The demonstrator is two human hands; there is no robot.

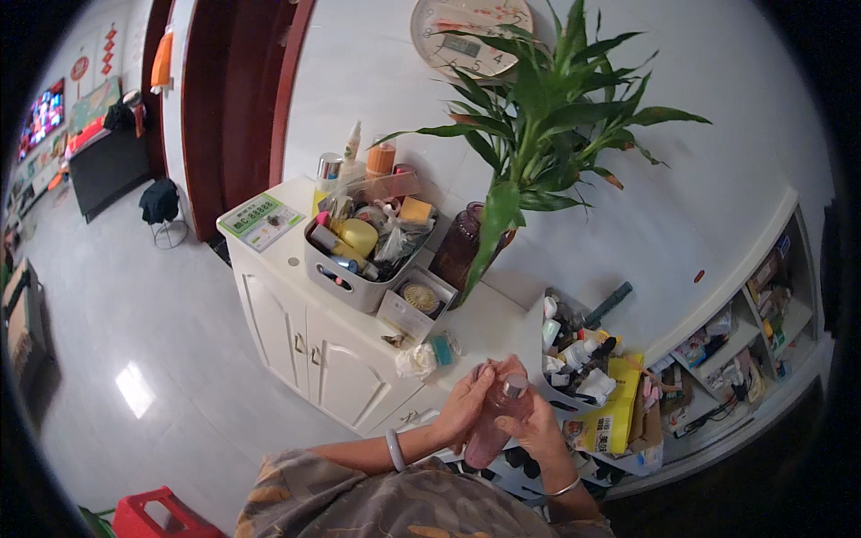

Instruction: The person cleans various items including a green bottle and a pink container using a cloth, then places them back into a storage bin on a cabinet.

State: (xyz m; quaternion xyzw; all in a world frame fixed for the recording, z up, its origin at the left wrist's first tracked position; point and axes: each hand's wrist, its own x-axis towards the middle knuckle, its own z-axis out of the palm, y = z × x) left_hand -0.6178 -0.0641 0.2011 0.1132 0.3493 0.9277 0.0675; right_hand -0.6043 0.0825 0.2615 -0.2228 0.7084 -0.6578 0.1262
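Both hands are together in front of my body, over the front edge of the white cabinet (494,319). A pink translucent bottle (490,434) with a silver cap is tilted between them. My right hand (538,424) grips it from the right, below the cap. My left hand (467,407) is at its left side, with a pinkish cloth (509,366) showing by the fingers. Crumpled white tissue (416,362) and a small teal-and-clear item (442,350) lie on the cabinet top just beyond the hands.
A grey bin (360,296) full of toiletries and an open box (409,321) stand on the cabinet. Behind them is a purple glass vase (457,245) with a leafy plant (531,128). A second full bin (536,336) and a yellow bag (609,420) are at the right, near open shelves (730,336).
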